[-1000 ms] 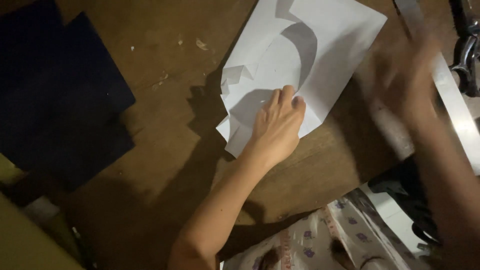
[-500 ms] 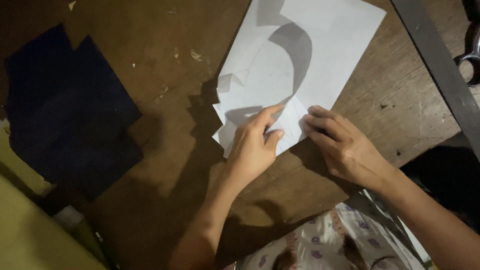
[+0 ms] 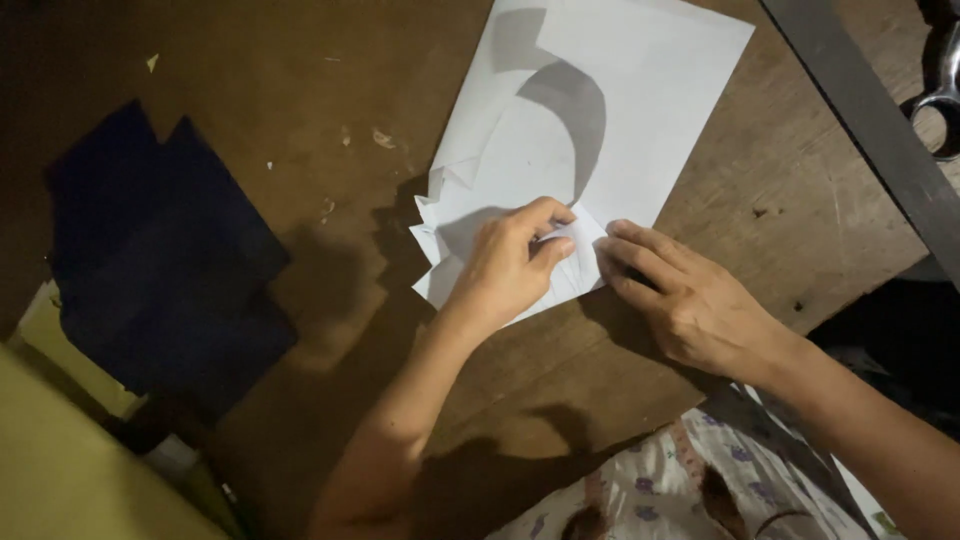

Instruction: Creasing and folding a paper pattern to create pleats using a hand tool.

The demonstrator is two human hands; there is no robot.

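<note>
The left hand [image 3: 505, 265] lies palm-down on the near corner of a stack of white paper sheets [image 3: 590, 150], its fingers curled and its thumb and forefinger pinched on a small folded flap of paper [image 3: 570, 240] at that corner. The right hand [image 3: 690, 300] rests just beside it, to the right — fingers stretched flat and close together, their tips touching the same corner edge from the other side, holding nothing but pressing down on the wooden table [image 3: 700, 400]. So the flap sits between the two hands, right at both sets of fingertips; the left hand is the one that has a grip on it, the right only meets its edge. From there the sheets run away from the person, up and to the right, their long axis slanted across the tabletop, and a curved cut-out shape [image 3: 540, 150] lies on top of the full sheet with ragged cut edges fanning out on the left side. Well apart to the left sits a pile of dark navy pieces [image 3: 160, 260], cloth or paper, it cannot be told which. Along the far right a long metal straightedge [image 3: 870, 120] runs diagonally, with the handle of what appears to be scissors [image 3: 940, 95] just beyond it.
</note>
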